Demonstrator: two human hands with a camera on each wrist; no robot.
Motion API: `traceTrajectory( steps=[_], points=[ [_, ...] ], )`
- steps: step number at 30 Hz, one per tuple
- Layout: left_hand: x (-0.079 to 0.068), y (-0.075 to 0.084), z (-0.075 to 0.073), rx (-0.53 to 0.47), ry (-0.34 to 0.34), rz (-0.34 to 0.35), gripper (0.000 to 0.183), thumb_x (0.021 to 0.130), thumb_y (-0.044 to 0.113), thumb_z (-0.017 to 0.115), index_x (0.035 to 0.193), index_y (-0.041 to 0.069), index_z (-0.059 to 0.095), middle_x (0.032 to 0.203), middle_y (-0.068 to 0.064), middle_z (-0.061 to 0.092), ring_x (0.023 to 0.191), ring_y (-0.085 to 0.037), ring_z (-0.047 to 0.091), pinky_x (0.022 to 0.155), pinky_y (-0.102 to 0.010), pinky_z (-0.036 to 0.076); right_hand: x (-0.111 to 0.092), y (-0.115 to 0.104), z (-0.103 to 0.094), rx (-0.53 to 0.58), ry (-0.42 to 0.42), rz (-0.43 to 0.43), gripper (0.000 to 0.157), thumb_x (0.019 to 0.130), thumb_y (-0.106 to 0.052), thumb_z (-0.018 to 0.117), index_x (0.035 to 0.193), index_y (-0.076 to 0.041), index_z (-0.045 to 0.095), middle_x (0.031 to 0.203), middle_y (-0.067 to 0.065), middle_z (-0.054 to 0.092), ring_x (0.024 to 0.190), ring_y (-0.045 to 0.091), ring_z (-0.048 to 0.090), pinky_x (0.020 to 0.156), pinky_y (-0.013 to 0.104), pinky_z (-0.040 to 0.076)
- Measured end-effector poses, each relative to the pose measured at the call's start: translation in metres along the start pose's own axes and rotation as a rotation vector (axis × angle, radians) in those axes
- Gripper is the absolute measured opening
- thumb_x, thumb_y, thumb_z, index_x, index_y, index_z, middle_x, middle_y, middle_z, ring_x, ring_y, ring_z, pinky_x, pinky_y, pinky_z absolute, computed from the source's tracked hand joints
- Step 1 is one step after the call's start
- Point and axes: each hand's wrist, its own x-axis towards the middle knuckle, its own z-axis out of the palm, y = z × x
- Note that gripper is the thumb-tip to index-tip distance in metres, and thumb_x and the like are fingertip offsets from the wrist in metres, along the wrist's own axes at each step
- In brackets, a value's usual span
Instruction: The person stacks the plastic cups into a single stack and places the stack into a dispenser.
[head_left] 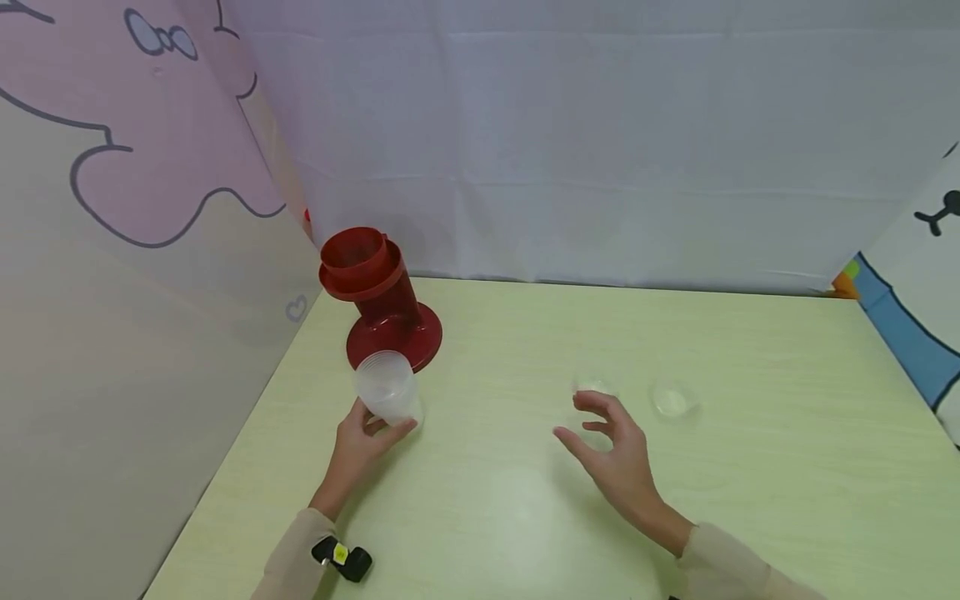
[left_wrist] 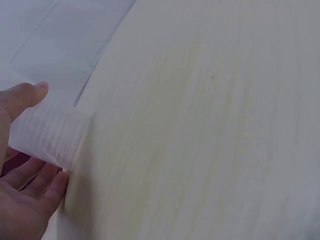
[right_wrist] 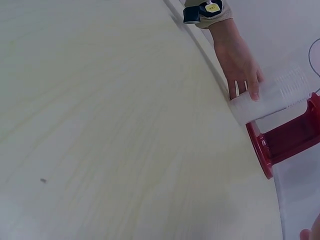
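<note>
On the left side of the table my left hand (head_left: pixel 360 446) holds a stack of clear plastic cups (head_left: pixel 387 385), thumb on one side and fingers on the other. The stack's ribbed side (left_wrist: pixel 47 132) shows in the left wrist view. Just behind it stands a red holder (head_left: pixel 386 292) with a round base and a wide, cup-shaped top. My right hand (head_left: pixel 622 458) is over the table's middle right, thumb and bent fingers apart, with nothing seen held. Beyond its fingertips is a clear cup (head_left: pixel 595 386), partly hidden. Another clear cup (head_left: pixel 673 402) stands to its right.
The pale wooden table (head_left: pixel 495 500) meets a white cloth wall (head_left: pixel 562 167) at the back. A printed panel (head_left: pixel 187 333) runs along the left edge, close to the red holder. Another printed panel (head_left: pixel 922 292) borders the right side.
</note>
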Motion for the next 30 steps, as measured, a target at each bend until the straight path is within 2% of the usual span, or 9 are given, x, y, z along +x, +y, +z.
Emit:
traceTrajectory(
  steps=[7,11,13,18,20,27,30],
  points=[
    [0.001,-0.002,0.001,0.007,0.003,-0.013,0.068,0.079,0.017,0.078,0.135,0.008,0.041,0.129,-0.013,0.052,0.116,-0.030,0.052,0.096,-0.045,0.047,-0.003,-0.001,-0.008,0.016,0.093,0.091,0.056,0.072,0.009,0.077,0.120,0.005,0.048,0.110,0.010,0.058,0.100,0.009,0.056,0.079,0.020,0.051],
    [0.006,-0.020,0.002,0.005,0.012,-0.019,0.070,0.077,0.025,0.080,0.135,0.013,0.042,0.129,-0.009,0.052,0.115,-0.027,0.053,0.095,-0.041,0.048,-0.005,-0.001,-0.012,-0.039,0.111,0.173,0.060,0.073,0.007,0.077,0.123,0.005,0.045,0.113,0.010,0.056,0.101,0.009,0.053,0.079,0.019,0.050],
    [0.008,-0.029,0.003,0.006,0.016,-0.017,0.071,0.076,0.029,0.080,0.135,0.015,0.042,0.129,-0.006,0.052,0.115,-0.026,0.053,0.095,-0.039,0.049,-0.006,0.010,-0.014,-0.071,0.108,0.199,0.063,0.074,0.000,0.079,0.126,0.003,0.043,0.116,0.010,0.054,0.105,0.012,0.052,0.081,0.019,0.049],
    [0.003,-0.011,0.002,0.013,0.017,-0.023,0.068,0.078,0.021,0.079,0.135,0.011,0.042,0.129,-0.011,0.052,0.115,-0.029,0.053,0.095,-0.044,0.048,-0.005,0.043,-0.020,-0.114,0.091,0.251,0.074,0.076,-0.016,0.081,0.133,-0.002,0.036,0.128,0.011,0.048,0.116,0.024,0.048,0.086,0.020,0.047],
    [0.000,-0.001,0.002,0.016,0.015,-0.028,0.067,0.079,0.017,0.079,0.134,0.009,0.042,0.129,-0.013,0.052,0.114,-0.030,0.054,0.095,-0.045,0.048,-0.004,0.047,-0.022,-0.125,0.085,0.278,0.077,0.076,-0.018,0.081,0.135,-0.003,0.034,0.130,0.011,0.046,0.119,0.026,0.048,0.088,0.023,0.047],
    [0.000,-0.002,0.002,0.002,0.012,-0.016,0.066,0.078,0.017,0.079,0.133,0.009,0.043,0.128,-0.012,0.053,0.114,-0.029,0.054,0.095,-0.044,0.048,0.003,0.056,-0.026,-0.127,0.060,0.309,0.080,0.078,-0.019,0.079,0.139,-0.005,0.029,0.135,0.012,0.043,0.123,0.030,0.046,0.096,0.041,0.044],
    [0.000,-0.002,0.002,-0.001,0.014,-0.013,0.066,0.078,0.016,0.079,0.133,0.009,0.043,0.128,-0.012,0.053,0.114,-0.028,0.054,0.095,-0.044,0.048,0.006,0.059,-0.026,-0.118,0.054,0.326,0.082,0.078,-0.018,0.079,0.140,-0.005,0.027,0.136,0.014,0.042,0.124,0.033,0.044,0.098,0.046,0.043]
  ],
)
